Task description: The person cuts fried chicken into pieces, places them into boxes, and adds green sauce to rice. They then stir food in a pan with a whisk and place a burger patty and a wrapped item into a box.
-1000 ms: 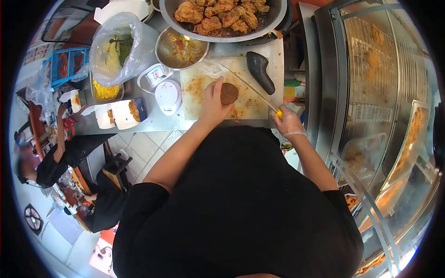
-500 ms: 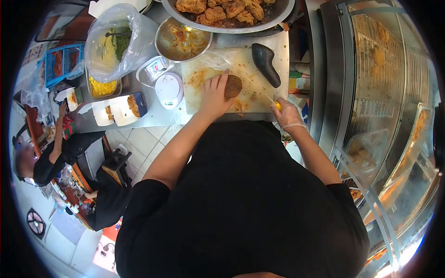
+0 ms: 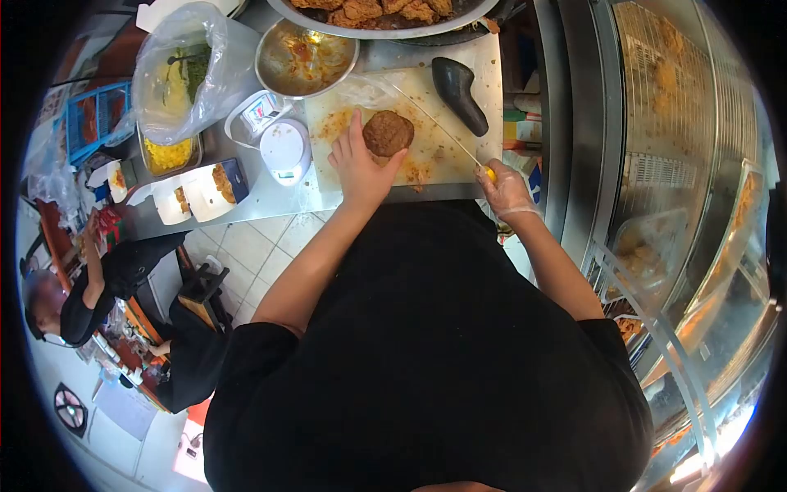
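Observation:
A round brown meat patty [image 3: 388, 134] lies on the stained, pale cutting board [image 3: 451, 174]. My bare left hand [image 3: 362, 168] grips its near edge, with the thumb on the right side and the fingers on the left. In a clear plastic glove, my right hand [image 3: 507, 189] is closed around the yellow handle of a knife [image 3: 490, 174]. The long, thin blade points away and to the left over the board, to the right of the patty and apart from it. A crumpled clear plastic bag [image 3: 369, 90] lies behind the patty.
A black curved object [image 3: 461, 94] rests on the board's right side. Behind stand a steel bowl [image 3: 266, 75] and a large pan [image 3: 393, 34] of fried chicken. A white round device [image 3: 284, 148] and open food boxes [image 3: 197, 197] sit left. A co-worker [image 3: 82, 303] is far left.
The patty has turned to show its round face, and my left hand has shifted around its near side. The knife blade has swung to lie across the board's right half.

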Demonstrator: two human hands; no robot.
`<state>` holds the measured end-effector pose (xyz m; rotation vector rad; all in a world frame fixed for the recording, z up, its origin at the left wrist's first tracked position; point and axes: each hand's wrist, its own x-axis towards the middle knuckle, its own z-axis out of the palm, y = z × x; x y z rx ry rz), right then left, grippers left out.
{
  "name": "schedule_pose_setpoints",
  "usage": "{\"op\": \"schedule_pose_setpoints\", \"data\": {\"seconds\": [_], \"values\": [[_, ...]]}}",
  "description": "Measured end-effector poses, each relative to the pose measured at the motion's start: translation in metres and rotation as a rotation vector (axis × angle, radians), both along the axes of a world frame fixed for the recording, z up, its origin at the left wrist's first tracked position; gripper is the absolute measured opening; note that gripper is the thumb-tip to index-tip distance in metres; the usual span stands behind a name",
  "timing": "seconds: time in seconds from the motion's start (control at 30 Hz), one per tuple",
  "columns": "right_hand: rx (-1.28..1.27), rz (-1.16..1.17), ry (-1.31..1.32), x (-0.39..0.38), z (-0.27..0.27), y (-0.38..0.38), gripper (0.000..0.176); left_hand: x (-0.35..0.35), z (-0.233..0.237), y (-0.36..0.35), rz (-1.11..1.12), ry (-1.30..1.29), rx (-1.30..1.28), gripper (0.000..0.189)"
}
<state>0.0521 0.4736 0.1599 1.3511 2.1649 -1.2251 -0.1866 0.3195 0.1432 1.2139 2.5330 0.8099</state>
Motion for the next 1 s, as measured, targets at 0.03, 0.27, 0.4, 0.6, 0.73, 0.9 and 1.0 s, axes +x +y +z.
{"op": "schedule_pose_setpoints", "data": {"seconds": [0.03, 0.27, 0.4, 0.6, 0.73, 0.9, 1.0], "values": [[0.003, -0.008, 0.018, 0.001, -0.001, 0.0, 0.041, 0.002, -0.004, 0.003, 0.014, 0.004, -0.036, 0.11], [0.032, 0.024, 0.041, 0.0, 0.001, 0.001, 0.042, 0.008, -0.013, 0.004, -0.005, 0.086, -0.265, 0.11], [0.012, 0.124, -0.057, -0.009, 0.015, 0.004, 0.046, 0.001, -0.006, -0.007, 0.002, 0.096, -0.07, 0.103], [0.082, 0.245, -0.165, -0.039, 0.027, -0.01, 0.053, -0.034, 0.005, -0.025, -0.259, 0.196, 0.102, 0.077], [0.124, 0.298, -0.216, -0.064, 0.032, -0.004, 0.059, -0.053, 0.001, -0.019, -0.462, 0.224, -0.081, 0.068], [0.159, 0.366, -0.208, -0.065, 0.014, 0.001, 0.062, -0.059, -0.002, -0.017, -0.469, 0.212, -0.114, 0.062], [0.182, 0.394, -0.203, -0.064, 0.002, 0.002, 0.064, -0.054, -0.011, -0.014, -0.413, 0.217, -0.118, 0.056]]}}
